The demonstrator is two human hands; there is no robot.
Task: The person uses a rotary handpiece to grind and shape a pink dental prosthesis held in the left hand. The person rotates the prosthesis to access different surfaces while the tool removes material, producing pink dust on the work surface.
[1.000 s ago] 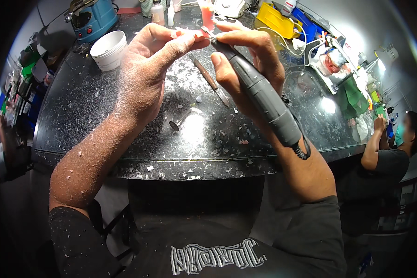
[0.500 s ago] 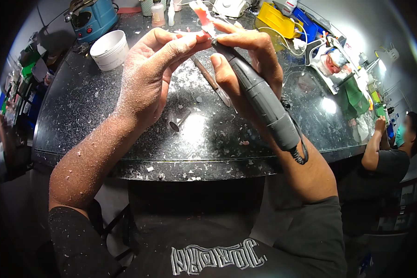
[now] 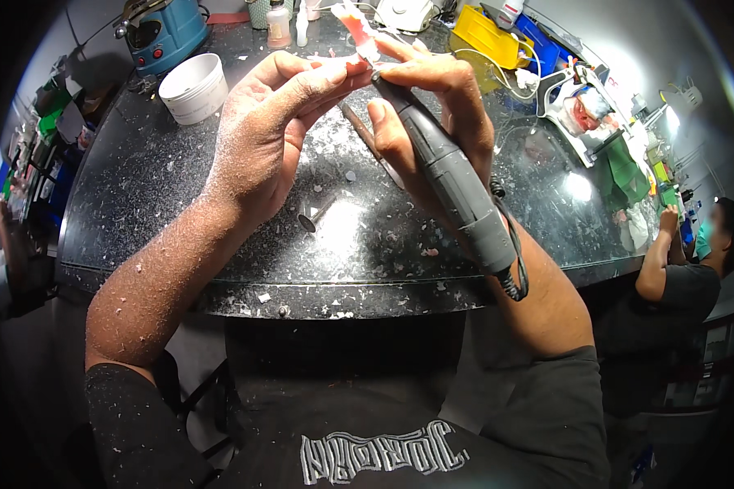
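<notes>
Far left on the black bench (image 3: pixel 130 204), a blue bench-top machine (image 3: pixel 167 41) with red knobs stands behind a white plastic tub (image 3: pixel 192 91). Fine pale dust lies over the bench and along the left hand (image 3: pixel 261 130) and forearm. The left hand pinches a pink-and-white dental piece (image 3: pixel 359 31) between thumb and forefinger; its remaining fingers curl behind. The piece is held up clear of the bench, above the middle, one arm of it rising and leaning left. Below lies a small metal item (image 3: pixel 307 222) with a round dark end; its use cannot be told.

A wooden-handled knife (image 3: pixel 357 129) lies further right, its blade now largely covered by the right hand (image 3: pixel 463 106), where half a second ago more of it showed. That hand clasps a black rotary handpiece (image 3: pixel 453 175) between thumb and fingers, forefinger along the top near the nose. The working end is at the piece; whether it turns cannot be told. Noted change: the corded rear has swung lower and inward, while the piece has hardly shifted. In my judgement, this alters the grinding angle on a steady workpiece.

Right of this are a yellow bin (image 3: pixel 488 37), a white frame (image 3: pixel 564 106) bearing a red-and-white model, and a co-worker (image 3: pixel 685 281) in dark clothing.
</notes>
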